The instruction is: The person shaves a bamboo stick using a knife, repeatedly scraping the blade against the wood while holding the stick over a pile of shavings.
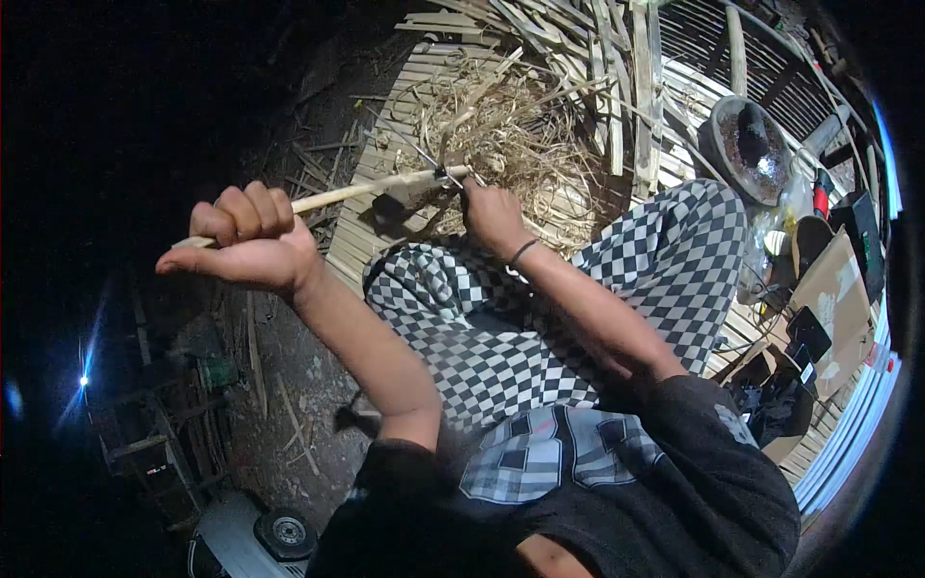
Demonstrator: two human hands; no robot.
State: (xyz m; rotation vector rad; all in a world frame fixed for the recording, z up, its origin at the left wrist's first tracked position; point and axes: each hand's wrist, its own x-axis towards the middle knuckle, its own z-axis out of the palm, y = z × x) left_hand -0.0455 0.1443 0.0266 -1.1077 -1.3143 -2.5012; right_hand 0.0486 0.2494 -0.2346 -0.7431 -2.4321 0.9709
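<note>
My left hand grips the pale wooden stick well left of the pile of shavings. The stick slants up to that pile's near left edge, where my right hand is closed around a thin-bladed tool crossing it; its handle is hidden. Right of the pile sits a round basin.

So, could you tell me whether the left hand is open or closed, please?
Closed: its fingers curl around the stick, which shows on both sides.
</note>
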